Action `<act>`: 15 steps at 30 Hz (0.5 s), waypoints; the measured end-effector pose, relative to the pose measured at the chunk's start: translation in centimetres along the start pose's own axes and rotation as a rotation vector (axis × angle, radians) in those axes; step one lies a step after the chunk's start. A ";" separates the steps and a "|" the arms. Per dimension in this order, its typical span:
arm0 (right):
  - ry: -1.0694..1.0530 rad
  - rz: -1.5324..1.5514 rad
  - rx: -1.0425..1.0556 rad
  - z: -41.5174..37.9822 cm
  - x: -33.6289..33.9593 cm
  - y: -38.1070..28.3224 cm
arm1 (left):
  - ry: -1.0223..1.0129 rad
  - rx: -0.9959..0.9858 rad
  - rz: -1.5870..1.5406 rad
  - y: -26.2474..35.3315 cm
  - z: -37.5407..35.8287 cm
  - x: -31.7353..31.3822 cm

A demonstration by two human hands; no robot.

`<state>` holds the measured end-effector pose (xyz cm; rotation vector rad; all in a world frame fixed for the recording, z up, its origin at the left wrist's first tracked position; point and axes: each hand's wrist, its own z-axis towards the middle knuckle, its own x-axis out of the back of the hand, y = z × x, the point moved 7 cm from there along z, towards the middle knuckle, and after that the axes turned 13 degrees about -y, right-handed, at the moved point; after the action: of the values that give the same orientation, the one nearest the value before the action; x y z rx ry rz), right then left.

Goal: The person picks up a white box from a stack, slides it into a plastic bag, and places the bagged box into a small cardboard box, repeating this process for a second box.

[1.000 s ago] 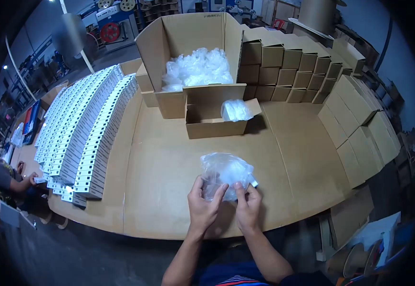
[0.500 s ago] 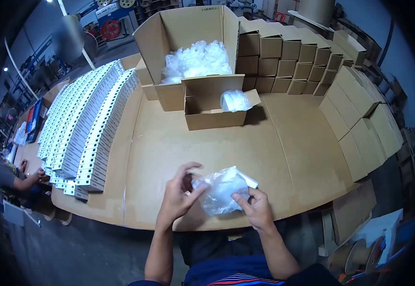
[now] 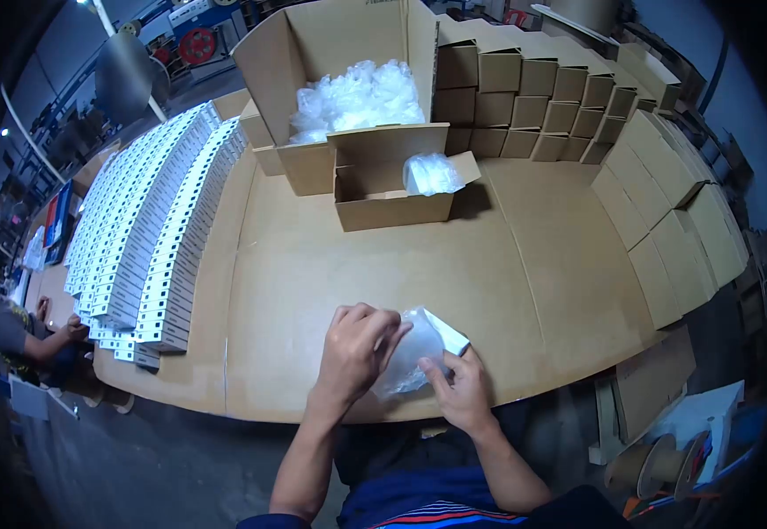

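A clear plastic bag [image 3: 410, 363] with a flat white piece [image 3: 445, 333] along its upper right side is over the near edge of the cardboard-covered table. My right hand [image 3: 463, 388] grips its right side, thumb on the front and fingers behind. On the left, my left hand [image 3: 361, 348] is closed, its curled fingers overlapping the bag's upper left edge; I cannot tell what they pinch. Farther off stands an open small carton [image 3: 392, 213], with a bubble-wrapped bundle [image 3: 433, 175] at its right end.
Behind the small carton, a large open carton [image 3: 309, 172] holds crumpled clear plastic [image 3: 357, 97]. Long rows of small white boxes [image 3: 159, 229] line the left side. Brown cartons are stacked at the back right [image 3: 494, 106] and right [image 3: 674, 238]. A person [image 3: 26, 331] sits at far left.
My left hand has gone from spread fingers at the bag's left side to a closed, curled grip higher and farther right. The right hand keeps its hold; the view has shifted slightly.
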<state>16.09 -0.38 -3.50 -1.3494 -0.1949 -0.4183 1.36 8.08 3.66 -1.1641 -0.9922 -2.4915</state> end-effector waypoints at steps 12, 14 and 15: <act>0.062 0.170 -0.136 0.1 -0.1 3.2 | 0.154 0.436 -0.921 -5.3 -5.6 -4.8; 0.109 0.125 -0.076 0.3 -0.2 3.1 | -0.046 0.574 -1.109 -2.0 -5.1 -5.4; 0.103 0.087 -0.128 0.2 -0.3 3.2 | 0.004 0.600 -1.107 -2.4 -5.3 -5.5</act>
<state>17.13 0.34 -6.48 -1.4522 -0.0246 -0.4319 0.76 5.96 -4.05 -0.4221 -2.6691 -2.4153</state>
